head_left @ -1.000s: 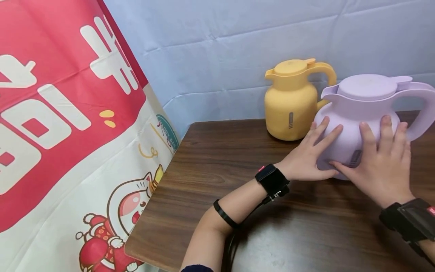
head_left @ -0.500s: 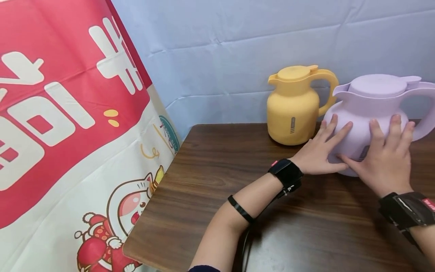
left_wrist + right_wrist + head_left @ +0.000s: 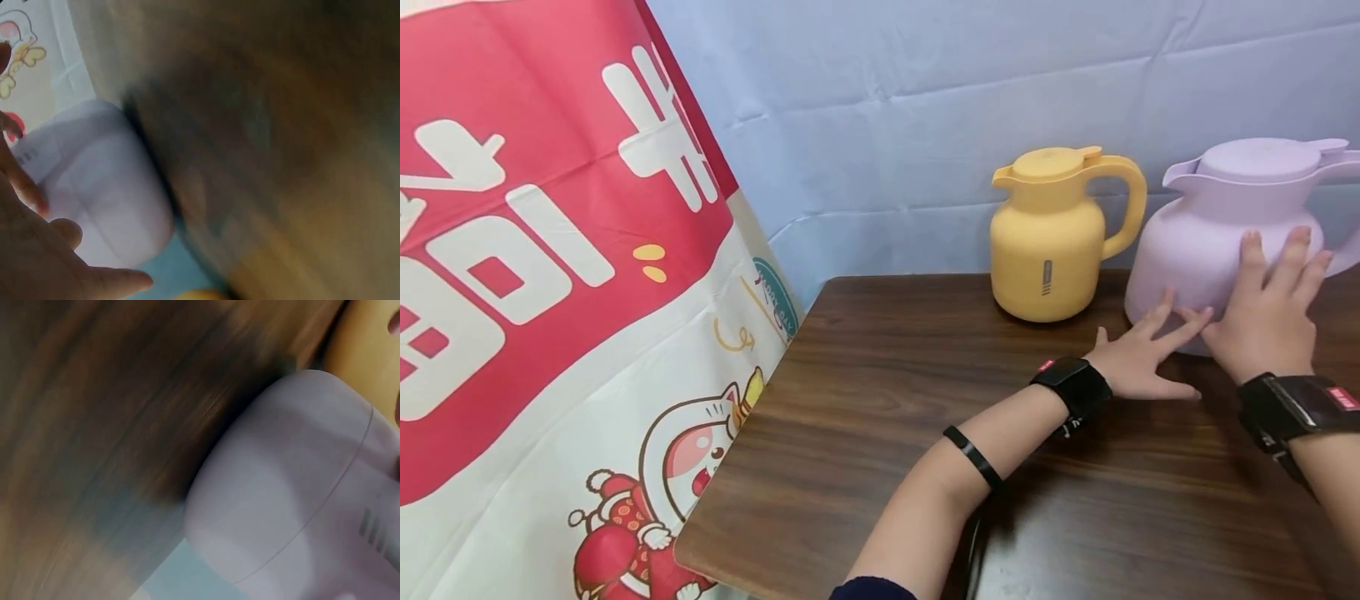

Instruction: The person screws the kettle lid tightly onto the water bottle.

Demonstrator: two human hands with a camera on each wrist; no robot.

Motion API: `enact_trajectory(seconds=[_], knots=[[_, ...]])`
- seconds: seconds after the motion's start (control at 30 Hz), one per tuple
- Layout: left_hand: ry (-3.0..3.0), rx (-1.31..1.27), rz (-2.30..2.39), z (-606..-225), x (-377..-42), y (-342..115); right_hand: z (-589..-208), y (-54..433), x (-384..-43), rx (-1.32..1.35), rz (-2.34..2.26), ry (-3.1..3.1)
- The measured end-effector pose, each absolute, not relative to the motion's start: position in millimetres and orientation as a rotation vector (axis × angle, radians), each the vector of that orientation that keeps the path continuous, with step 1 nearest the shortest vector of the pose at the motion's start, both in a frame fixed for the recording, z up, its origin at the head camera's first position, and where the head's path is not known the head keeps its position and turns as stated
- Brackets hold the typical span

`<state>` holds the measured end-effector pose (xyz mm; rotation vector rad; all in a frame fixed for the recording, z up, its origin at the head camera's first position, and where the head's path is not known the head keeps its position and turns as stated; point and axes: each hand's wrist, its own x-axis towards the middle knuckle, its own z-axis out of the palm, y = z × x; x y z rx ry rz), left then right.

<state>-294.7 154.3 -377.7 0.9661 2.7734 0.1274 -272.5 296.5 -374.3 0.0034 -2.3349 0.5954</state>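
Observation:
A lavender insulated jug stands upright on the wooden table at the right, its handle cut off by the head view's edge. My right hand lies against its front with the fingers spread over the round body. Lower and to the left, my left hand is low in front of the jug, fingers extended; whether they touch it I cannot tell. The left wrist view has that hand beside the jug's pale lower body. In the right wrist view, the jug's base fills the lower right.
A yellow insulated jug stands just left of the lavender one, near the back of the brown table. Behind hangs a pale blue cloth. A red and white printed banner hangs at the left.
The lavender jug has moved right and back, farther from the yellow jug. My left hand has come off its upper left side and dropped lower and right; my right hand stays against it.

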Motion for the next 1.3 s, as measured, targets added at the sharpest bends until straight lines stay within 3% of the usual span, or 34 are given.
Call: enact_trajectory(seconds=[0.6,1.1,1.3], knots=[[2.951,0.804,-0.12,-380,-314,153,-372,294,-318,-0.058,0.653,-2.444],[2.982,0.802,-0.144,-391,-324,148,-367,305,-331,-0.164,0.617,-2.576],[3.016,0.835,-0.159,-388,-332,123,-363,297,-329,-0.186,0.513,-2.616]])
